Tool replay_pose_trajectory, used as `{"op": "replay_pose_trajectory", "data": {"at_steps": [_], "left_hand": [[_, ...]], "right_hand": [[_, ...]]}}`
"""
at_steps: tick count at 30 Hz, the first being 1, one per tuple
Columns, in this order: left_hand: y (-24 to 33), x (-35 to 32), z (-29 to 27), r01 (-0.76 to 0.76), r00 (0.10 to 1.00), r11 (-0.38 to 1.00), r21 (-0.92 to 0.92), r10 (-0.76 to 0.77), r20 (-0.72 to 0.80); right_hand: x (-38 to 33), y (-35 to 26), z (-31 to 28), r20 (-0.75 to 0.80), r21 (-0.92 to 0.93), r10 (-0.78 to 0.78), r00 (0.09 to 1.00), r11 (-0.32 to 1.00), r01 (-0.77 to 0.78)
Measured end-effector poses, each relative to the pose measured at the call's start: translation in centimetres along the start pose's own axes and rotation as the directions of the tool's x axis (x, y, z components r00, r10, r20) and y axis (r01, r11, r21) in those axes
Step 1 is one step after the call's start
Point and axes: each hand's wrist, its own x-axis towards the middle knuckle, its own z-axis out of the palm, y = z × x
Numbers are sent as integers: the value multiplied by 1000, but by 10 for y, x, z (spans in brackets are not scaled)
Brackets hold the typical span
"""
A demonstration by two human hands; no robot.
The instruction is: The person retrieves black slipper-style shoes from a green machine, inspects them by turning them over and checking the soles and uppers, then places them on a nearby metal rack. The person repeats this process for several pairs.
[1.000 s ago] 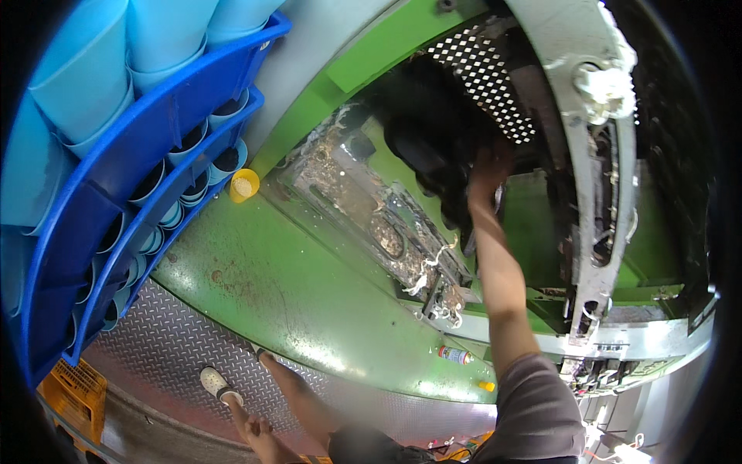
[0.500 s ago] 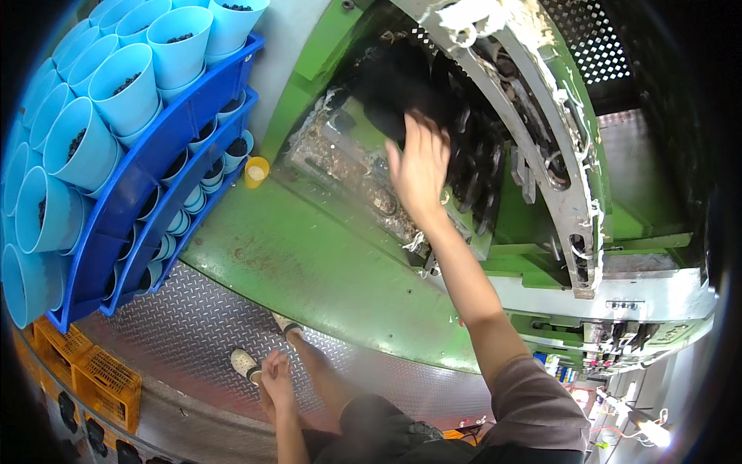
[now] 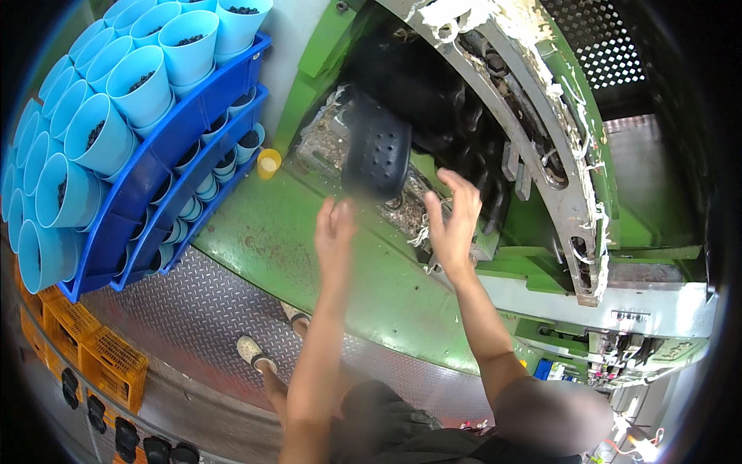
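1. Far left: blue rack holds rows of light blue cups, dark granules inside. Orange crates sit below it on the metal tread floor. None of this is near your hands.
2. Small yellow cup stands on the green machine deck, just beside the rack's lower end.
3. Your left hand is raised, fingers spread and loose, palm toward the black piece. It holds nothing and sits just below and left of the piece, apart from it.
4. The black perforated piece is between and above both hands, in front of the dark mould cavity. It looks unsupported; I cannot tell if anything touches it. Blurred.
5. Handling, judged: looks like moulded rubber or foam, light, flexible, matte, not slippery, not fragile. Take it by the long side edges, one hand each side.
6. Orientation: long axis runs near vertical, tilted slightly; the rounded top end points up toward the cavity, holed face toward you.
7. Your right hand is open, fingers spread, empty, just right of and below the piece, over the debris-strewn mould plate.
8. Right: curved grey frame with white residue.
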Motion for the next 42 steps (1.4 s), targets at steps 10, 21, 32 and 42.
{"op": "replay_pose_trajectory", "data": {"at_steps": [10, 21, 32, 42], "left_hand": [[-3, 19, 32, 45, 977, 998, 54, -33, -213], [-27, -74, -43, 173, 945, 985, -20, -171, -279], [-39, -57, -53, 324, 898, 928, 185, -240, -369], [-27, -102, -100, 228, 926, 959, 167, -160, -342]], "right_hand": [[68, 52, 56, 72, -366, 126, 989, 926, -91], [-116, -9, -47, 235, -44, 139, 962, 990, -132], [-180, 5, -10, 733, 426, 644, 219, -185, -886], [-138, 35, 38, 930, 367, 200, 308, -452, -813]]}}
